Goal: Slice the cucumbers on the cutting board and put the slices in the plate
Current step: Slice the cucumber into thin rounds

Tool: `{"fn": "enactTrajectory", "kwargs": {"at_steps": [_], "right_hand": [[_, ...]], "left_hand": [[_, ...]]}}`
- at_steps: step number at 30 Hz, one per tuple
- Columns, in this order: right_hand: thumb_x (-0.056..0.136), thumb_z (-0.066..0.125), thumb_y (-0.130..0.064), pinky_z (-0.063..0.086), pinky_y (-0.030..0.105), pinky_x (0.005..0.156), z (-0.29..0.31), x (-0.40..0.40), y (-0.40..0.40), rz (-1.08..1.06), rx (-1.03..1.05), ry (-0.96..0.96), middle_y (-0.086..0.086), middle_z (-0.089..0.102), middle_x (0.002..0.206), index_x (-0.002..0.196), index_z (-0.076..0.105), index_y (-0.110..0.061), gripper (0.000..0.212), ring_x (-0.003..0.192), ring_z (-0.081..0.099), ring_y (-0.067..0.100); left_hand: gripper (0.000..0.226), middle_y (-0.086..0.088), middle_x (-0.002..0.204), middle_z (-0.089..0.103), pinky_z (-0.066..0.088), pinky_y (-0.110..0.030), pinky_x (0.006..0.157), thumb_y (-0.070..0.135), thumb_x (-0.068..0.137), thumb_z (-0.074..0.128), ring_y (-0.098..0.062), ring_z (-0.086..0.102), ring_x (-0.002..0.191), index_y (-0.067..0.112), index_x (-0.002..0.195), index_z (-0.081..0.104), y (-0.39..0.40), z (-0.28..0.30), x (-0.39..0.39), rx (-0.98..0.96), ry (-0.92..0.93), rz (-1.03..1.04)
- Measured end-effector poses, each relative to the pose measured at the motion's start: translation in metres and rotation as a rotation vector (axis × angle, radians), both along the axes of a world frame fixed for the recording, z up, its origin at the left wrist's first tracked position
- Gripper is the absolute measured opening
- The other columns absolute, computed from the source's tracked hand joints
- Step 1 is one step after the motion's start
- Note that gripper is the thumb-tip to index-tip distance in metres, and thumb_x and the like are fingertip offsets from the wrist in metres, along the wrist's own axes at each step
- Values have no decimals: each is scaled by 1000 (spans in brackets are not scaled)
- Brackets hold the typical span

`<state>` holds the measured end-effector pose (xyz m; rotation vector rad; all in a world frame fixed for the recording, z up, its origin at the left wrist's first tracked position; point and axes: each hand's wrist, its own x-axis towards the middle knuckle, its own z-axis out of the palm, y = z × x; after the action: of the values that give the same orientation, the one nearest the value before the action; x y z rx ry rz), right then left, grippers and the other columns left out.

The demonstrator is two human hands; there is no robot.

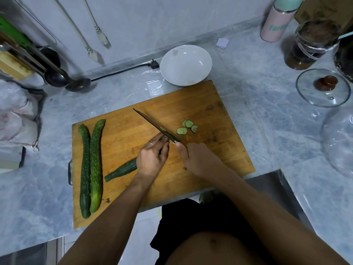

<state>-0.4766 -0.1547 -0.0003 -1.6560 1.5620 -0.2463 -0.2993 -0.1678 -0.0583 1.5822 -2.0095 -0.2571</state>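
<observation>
The cutting board [200, 104] lies on the table [267, 111] and carries three cucumbers. Two whole cucumbers [90, 165] lie side by side at the board's left edge, long axes running near to far. The third cucumber [122, 170] lies diagonally, its uncut end pointing near-left and its cut end far-right under the knife [152, 124]. The left hand [151, 157] presses down on this cucumber, fingers curled over it. The right hand [198, 157] is clenched around the knife handle; the blade points far-left. About five slices [187, 127] lie in a cluster right of the blade. One white plate [186, 65] sits touching the board's far edge.
</observation>
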Motion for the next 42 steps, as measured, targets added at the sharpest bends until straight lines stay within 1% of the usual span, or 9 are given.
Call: {"fn": "enactTrajectory", "kwargs": {"at_steps": [7,11,14,18,24,30,35,39,42], "right_hand": [[101,16,-61,51,37,80,11,-7,-3,6,54,-22,12,65,86,79,60,-11,71,81,60,23],[105,16,-52,41,25,62,23,-15,3,36,9,-32,3,61,65,66,57,-12,69,63,57,13],[103,19,-56,51,35,73,28,-16,11,38,-23,-23,9,66,75,75,62,-7,71,71,61,21],[103,21,-58,52,38,81,32,-12,14,51,-13,-20,11,71,85,88,66,-5,71,85,64,23],[101,22,-62,54,44,82,28,-10,14,30,-24,-31,9,70,77,81,67,-6,74,77,66,24],[99,19,-64,56,43,77,21,-6,9,20,-22,-38,11,67,76,74,64,-7,77,70,65,25],[101,21,-61,50,38,75,18,0,9,-10,-20,-9,14,62,87,81,59,-7,69,80,61,28],[99,18,-65,52,41,81,6,0,5,-29,29,-13,13,63,85,76,58,-12,71,82,64,31],[96,13,-69,54,42,80,2,-1,5,-36,15,-35,11,65,77,68,56,-16,74,75,64,28]], "left_hand": [[23,-7,120,71,56,-30,86,16,90,70,-21,71,102,9,111,75,0,1,1,50,44,23],[24,-8,122,70,51,-28,93,14,89,73,-21,70,105,9,112,76,2,5,-1,74,57,17],[22,-9,121,70,53,-31,93,14,89,71,-22,69,107,8,110,76,2,5,-1,96,65,28],[28,-10,116,72,52,-30,95,22,90,62,-23,70,106,5,105,77,3,7,-1,96,54,22],[44,-8,116,73,58,-33,88,34,91,48,-21,70,103,5,102,78,4,11,-2,102,84,22],[30,-9,115,73,55,-31,91,22,89,58,-23,70,104,4,104,77,2,12,-1,143,59,23],[40,-9,116,73,57,-34,89,31,92,50,-24,70,104,5,104,78,2,10,0,137,48,18],[24,-10,115,72,51,-24,92,17,88,64,-21,70,104,4,104,77,2,8,-2,104,43,31],[20,-12,114,72,50,-27,94,8,85,74,-23,70,104,4,105,77,1,4,-2,96,38,51]]}}
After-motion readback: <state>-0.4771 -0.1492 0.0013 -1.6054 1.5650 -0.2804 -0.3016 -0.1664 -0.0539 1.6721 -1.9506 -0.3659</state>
